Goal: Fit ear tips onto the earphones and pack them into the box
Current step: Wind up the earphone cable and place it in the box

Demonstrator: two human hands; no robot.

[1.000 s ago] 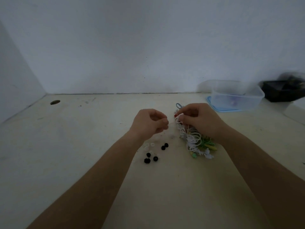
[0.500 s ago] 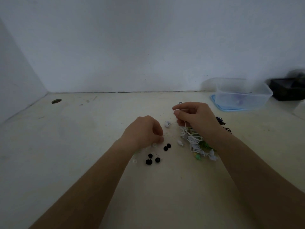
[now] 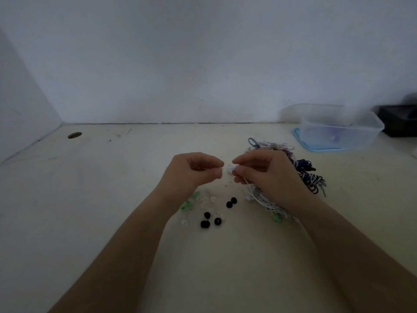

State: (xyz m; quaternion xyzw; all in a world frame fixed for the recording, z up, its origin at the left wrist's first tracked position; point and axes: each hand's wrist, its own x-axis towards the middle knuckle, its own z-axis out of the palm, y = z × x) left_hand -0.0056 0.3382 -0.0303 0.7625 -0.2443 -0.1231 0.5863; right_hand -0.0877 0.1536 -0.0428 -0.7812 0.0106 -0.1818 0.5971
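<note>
My right hand (image 3: 264,172) pinches a white earbud (image 3: 231,169) whose thin white cable trails down into a tangled heap of earphones (image 3: 300,168) on the table. My left hand (image 3: 191,173) is raised right beside the earbud, thumb and forefinger pinched together; what they hold is too small to make out. Below the hands lie loose ear tips: several black ones (image 3: 211,219), pale ones (image 3: 206,201) and green ones (image 3: 190,201). A clear plastic box (image 3: 340,129) stands on a blue lid at the back right.
A dark tray (image 3: 399,120) sits at the far right edge beyond the box. A round cable hole (image 3: 74,135) is in the table at the back left. White walls close off the back and left.
My left hand dipped down to the loose ear tips, then rose again to meet the earbud in my right hand. The view shifted slightly to the left.
</note>
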